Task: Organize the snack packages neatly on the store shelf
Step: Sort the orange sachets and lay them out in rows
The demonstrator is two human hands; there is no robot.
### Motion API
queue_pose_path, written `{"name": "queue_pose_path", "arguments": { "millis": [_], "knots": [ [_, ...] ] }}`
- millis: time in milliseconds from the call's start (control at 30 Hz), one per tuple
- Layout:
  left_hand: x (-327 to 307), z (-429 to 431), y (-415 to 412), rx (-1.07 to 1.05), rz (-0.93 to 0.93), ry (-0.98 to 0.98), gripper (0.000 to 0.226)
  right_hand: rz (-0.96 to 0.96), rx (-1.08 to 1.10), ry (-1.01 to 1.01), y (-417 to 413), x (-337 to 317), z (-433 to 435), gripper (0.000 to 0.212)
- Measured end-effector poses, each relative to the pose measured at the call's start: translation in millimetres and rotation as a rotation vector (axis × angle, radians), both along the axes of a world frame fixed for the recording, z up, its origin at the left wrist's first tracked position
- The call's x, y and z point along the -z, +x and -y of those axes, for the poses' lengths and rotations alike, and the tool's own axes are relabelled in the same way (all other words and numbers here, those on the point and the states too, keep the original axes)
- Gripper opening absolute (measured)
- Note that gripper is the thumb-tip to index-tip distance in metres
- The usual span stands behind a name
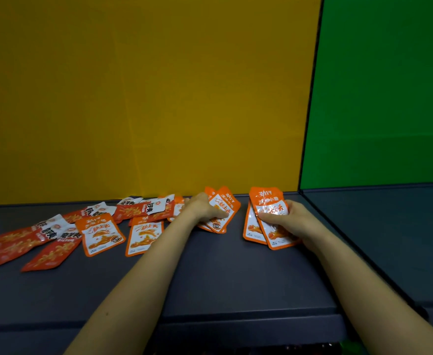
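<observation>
Gripping loose fans of orange packets [225,204] in my left hand [204,209] and right hand [287,218], I risk slick ones sliding out.

White brush characters reading 一秒上头 stand on an orange packet lying flat [145,235] and on the front of the orange packets [225,201] the left hand [205,208] holds. The stack [266,198] in the right hand [287,219] shows upside-down white characters that cannot be read. The red packets [143,210] bear bold black characters, blurred. The small print is illegible.
</observation>
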State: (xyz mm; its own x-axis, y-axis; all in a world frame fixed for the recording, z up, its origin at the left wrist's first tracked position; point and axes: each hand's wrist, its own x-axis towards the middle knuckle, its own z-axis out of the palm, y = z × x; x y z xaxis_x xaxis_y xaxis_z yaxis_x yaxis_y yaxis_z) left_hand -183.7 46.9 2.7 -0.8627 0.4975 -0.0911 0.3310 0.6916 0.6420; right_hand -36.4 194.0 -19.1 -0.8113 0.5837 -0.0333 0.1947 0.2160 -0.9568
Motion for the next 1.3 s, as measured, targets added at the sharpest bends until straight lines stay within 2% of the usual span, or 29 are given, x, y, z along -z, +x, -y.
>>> {"name": "queue_pose_path", "arguments": {
  "millis": [67, 133, 200, 267, 400, 567, 733, 900, 1000, 1167, 1233, 1300],
  "knots": [
    [-0.4, -2.9, 0.2, 0.004, 0.016, 0.027, 0.050, -0.021, 0.023, -0.006, -1.1, 0.8, -0.1, 0.029],
    [-2.3, -4.5, 2.9, -0.013, 0.039, 0.061, 0.052, -0.041, 0.046, -0.014, -1.7, 1.7, 1.0, 0.029],
    [-3.1, -4.9, 2.5, -0.025, 0.077, 0.103, 0.059, -0.047, 0.070, -0.004, -2.2, 2.6, 2.7, 0.035],
    [-3.9, -3.0, 4.7, -0.022, 0.112, 0.153, 0.055, -0.052, 0.094, 0.012, -3.3, 3.8, 3.6, 0.041],
    [1.0, 2.0, 5.5, 0.031, 0.159, 0.339, 0.029, -0.071, 0.131, 0.025, -5.4, 6.0, 4.2, 0.042],
    [5.6, 10.3, 1.2, -0.007, 0.223, 0.595, 0.030, -0.077, 0.156, 0.047, -4.6, 4.5, 6.0, 0.042],
    [8.8, 6.6, 5.7, -0.010, 0.313, 0.617, 0.045, -0.133, 0.190, -0.024, 1.1, 1.2, 7.1, 0.040],
    [5.4, -2.0, 19.7, -0.003, 0.322, 0.686, 0.019, -0.172, 0.183, -0.088, 23.0, -13.6, -8.2, 0.027],
    [0.1, 0.6, 28.9, -0.012, 0.308, 0.699, 0.014, -0.146, 0.177, -0.029, 48.7, -25.7, -32.6, 0.028],
    [-11.7, -11.2, 48.8, -0.026, 0.321, 0.634, 0.028, -0.047, 0.207, 0.124, 89.4, -35.1, -104.5, 0.021],
    [-13.0, -26.2, 57.9, -0.033, 0.312, 0.606, 0.035, -0.020, 0.233, 0.126, 102.3, -32.1, -135.5, 0.020],
    [-13.3, -47.0, 70.3, -0.031, 0.312, 0.604, 0.029, 0.010, 0.238, 0.095, 111.8, -24.8, -165.7, 0.021]
  ]
}}
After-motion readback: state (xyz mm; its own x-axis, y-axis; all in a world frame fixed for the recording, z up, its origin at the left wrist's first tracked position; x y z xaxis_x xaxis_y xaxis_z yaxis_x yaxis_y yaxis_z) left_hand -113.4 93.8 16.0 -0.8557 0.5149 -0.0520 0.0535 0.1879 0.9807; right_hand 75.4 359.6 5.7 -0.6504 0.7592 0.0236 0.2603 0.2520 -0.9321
